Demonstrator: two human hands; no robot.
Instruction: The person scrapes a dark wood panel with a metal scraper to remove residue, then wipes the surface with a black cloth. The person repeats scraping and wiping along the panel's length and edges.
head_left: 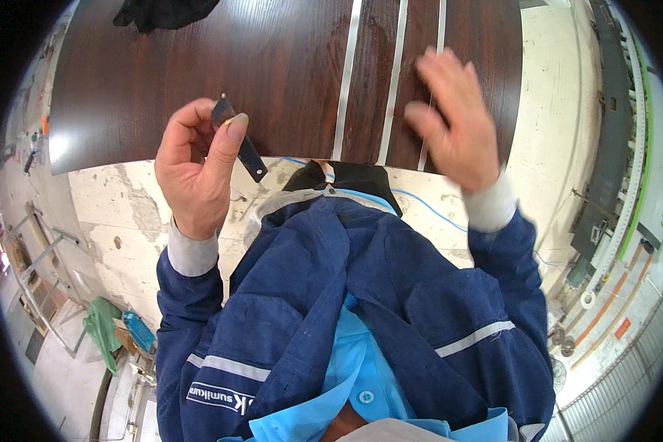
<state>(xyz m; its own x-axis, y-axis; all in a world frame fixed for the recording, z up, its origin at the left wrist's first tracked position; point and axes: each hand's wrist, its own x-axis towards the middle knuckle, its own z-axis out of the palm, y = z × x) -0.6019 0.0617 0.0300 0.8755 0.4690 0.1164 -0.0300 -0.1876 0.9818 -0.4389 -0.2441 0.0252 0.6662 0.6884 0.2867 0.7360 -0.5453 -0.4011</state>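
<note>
Dark wood-grain panel before me. My left hand pinches a flat black bar by the panel's near edge; my right hand, blurred, spreads wide over pale stripes. Blue package off left, contents unclear.

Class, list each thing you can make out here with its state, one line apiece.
Left hand: pinching the black piece
Right hand: open, blurred
Black piece: held, slanted
Dark wooden panel: bearing three pale strips
Black cloth: crumpled
Navy jacket: worn open
</note>
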